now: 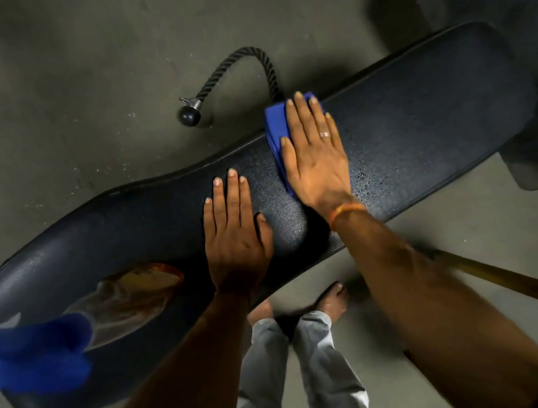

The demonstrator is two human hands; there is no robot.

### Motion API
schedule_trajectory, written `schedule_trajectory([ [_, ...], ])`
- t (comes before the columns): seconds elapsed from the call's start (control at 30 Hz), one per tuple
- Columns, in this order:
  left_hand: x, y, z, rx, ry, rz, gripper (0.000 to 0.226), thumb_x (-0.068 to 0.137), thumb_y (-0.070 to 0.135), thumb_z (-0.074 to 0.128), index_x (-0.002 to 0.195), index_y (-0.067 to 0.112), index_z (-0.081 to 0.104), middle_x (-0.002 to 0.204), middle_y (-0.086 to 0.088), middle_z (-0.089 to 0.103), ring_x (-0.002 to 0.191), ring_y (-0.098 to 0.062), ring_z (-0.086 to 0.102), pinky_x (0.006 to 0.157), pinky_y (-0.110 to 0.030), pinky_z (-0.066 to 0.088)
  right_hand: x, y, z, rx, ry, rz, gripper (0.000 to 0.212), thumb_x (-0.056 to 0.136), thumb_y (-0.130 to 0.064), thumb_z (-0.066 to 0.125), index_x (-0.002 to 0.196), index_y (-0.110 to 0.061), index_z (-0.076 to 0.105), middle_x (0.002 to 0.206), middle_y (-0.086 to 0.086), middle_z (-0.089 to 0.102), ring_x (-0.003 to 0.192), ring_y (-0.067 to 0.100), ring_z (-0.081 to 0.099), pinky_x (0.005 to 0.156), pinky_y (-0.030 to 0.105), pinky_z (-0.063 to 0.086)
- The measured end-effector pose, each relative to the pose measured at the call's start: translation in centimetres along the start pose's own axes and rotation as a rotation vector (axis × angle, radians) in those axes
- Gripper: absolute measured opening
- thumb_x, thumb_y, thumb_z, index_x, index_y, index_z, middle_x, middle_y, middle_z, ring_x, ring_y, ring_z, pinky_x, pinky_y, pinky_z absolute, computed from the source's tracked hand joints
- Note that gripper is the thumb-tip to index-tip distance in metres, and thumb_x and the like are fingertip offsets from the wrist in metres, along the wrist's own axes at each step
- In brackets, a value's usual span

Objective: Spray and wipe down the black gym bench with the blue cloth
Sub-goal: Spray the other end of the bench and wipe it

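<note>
Our right hand (pixel 316 159) lies flat, grip open, pressing the blue cloth (pixel 276 130) on the black gym bench (pixel 421 120) mid-pad. Left hand (pixel 236 239) flat, empty, bracing. Droplets (pixel 366 178) just beside: we judge firm, overlapping strokes toward them best.

The black gym bench (pixel 404 122) is long and bumpy, lying slanted across the floor, with tiny wet drops near its middle and a torn patch showing brown at its left end. The blue cloth (pixel 276 133) lies flat on the bench top — folded, by the far edge.
</note>
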State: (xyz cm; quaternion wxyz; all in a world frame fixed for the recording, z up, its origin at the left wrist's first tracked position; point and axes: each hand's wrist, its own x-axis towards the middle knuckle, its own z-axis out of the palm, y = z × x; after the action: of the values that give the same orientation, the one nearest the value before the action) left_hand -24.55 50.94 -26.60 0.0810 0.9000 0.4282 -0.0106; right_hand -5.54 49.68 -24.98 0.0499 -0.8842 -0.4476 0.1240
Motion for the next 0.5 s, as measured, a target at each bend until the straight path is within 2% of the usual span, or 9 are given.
schedule_trajectory([
  [0.17, 0.0, 0.0, -0.3, -0.016, -0.009, -0.004, 0.066, 0.103, 0.033, 0.035, 0.163, 0.009, 0.019, 0.172, -0.009, 0.013, 0.160, -0.026, 0.010, 0.129, -0.045, 0.015, -10.7, 1.7, 0.4, -0.051, -0.082, -0.040, 0.064, 0.108, -0.036, 0.024, 0.164, -0.009, 0.008, 0.173, 0.009, 0.003, 0.160, 0.025, 0.000, 0.130, 0.047, 0.013],
  [0.4, -0.2, -0.1, 0.1, -0.040, 0.093, 0.021, 0.061, 0.104, 0.030, 0.038, 0.160, 0.007, 0.028, 0.169, -0.010, 0.022, 0.159, -0.027, 0.016, 0.127, -0.048, 0.021, 1.2, 0.7, 0.1, -0.027, 0.034, 0.042, 0.062, 0.107, -0.036, 0.024, 0.162, -0.009, 0.021, 0.172, 0.009, 0.016, 0.159, 0.026, 0.011, 0.129, 0.044, 0.016],
  [0.5, -0.3, -0.2, 0.2, -0.034, 0.123, 0.035, 0.060, 0.105, 0.029, 0.039, 0.159, 0.007, 0.030, 0.168, -0.011, 0.024, 0.158, -0.027, 0.018, 0.128, -0.047, 0.021, 2.6, 1.2, 0.0, -0.005, 0.040, 0.004, 0.061, 0.107, -0.036, 0.023, 0.162, -0.009, 0.024, 0.170, 0.009, 0.021, 0.159, 0.027, 0.014, 0.129, 0.045, 0.016],
])
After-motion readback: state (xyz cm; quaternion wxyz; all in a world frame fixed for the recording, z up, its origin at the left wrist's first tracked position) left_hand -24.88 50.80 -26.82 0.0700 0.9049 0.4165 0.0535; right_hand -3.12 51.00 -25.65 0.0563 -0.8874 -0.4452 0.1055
